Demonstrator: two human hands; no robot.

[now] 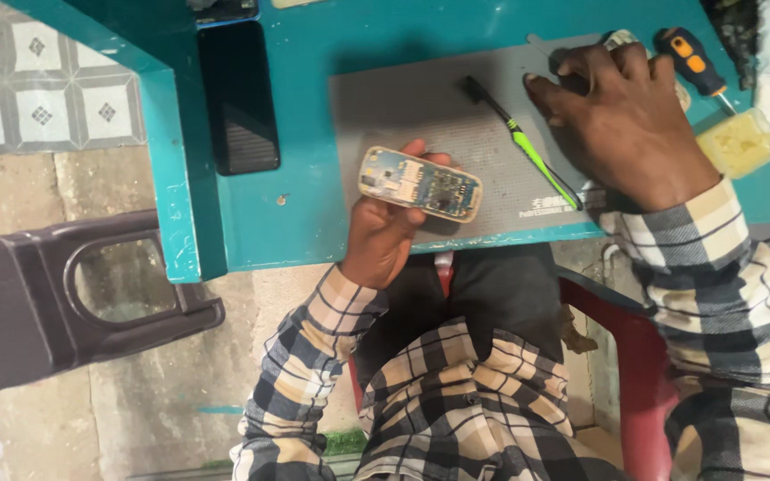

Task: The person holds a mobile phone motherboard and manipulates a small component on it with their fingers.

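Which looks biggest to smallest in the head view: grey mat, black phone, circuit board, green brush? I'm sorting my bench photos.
1. Grey mat, by far the largest.
2. Black phone.
3. Circuit board and green brush look alike in length; the board, held in the left hand, is nearer the camera, so unranked.

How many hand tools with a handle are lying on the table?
2: a brush with a green handle lies on the grey mat, and an orange and black screwdriver beside the right hand. More may be hidden under that hand.
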